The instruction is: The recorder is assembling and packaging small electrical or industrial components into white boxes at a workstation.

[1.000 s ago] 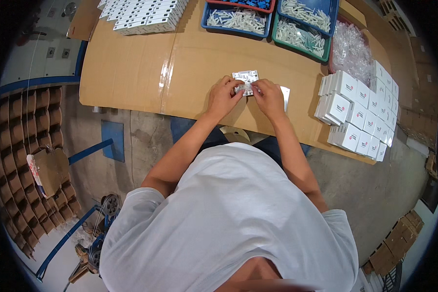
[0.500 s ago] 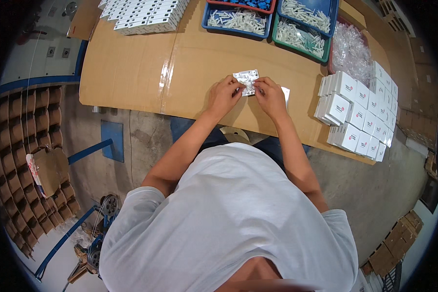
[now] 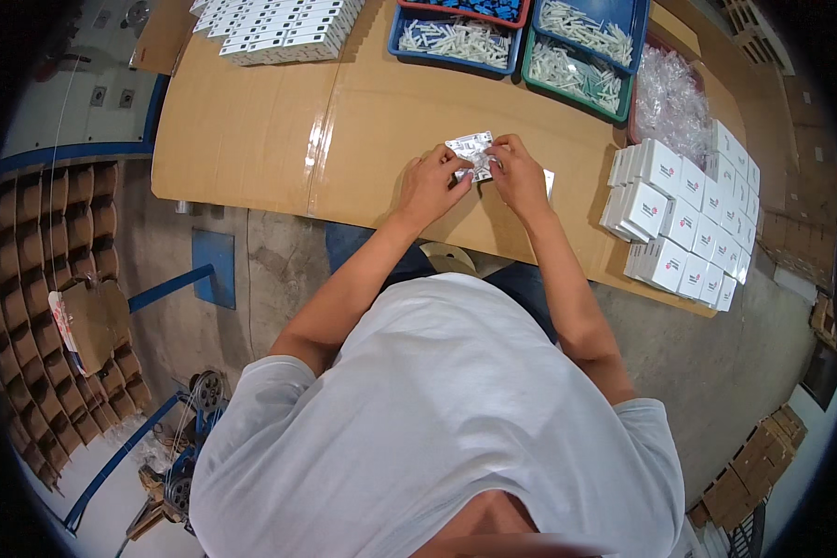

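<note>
A small white piece with dark print [image 3: 471, 144], flat like a leaflet or an unfolded carton, lies on the cardboard-covered table in front of me. Something clear and crinkled, like a small plastic bag, shows on it between my fingers. My left hand [image 3: 432, 183] is closed with its fingertips on the left side of this piece. From the right, my right hand [image 3: 519, 177] pinches at its upper right part, thumb and fingers together. Exactly what each pinch holds is partly hidden. Beside my right hand a white edge of a flat box or card [image 3: 550, 182] sticks out.
Stacked white boxes [image 3: 684, 219] stand at the right edge of the table [image 3: 242, 139]. At the back are a blue tray of white plastic pieces [image 3: 456, 63], a green tray [image 3: 572, 100], and a bin of clear bags [image 3: 668, 102]. More white boxes [image 3: 284, 46] stand back left.
My right hand has shifted slightly up, its fingers now higher over the printed piece. My left hand has turned a little, its thumb spread lower. The printed piece stays in nearly the same place.
</note>
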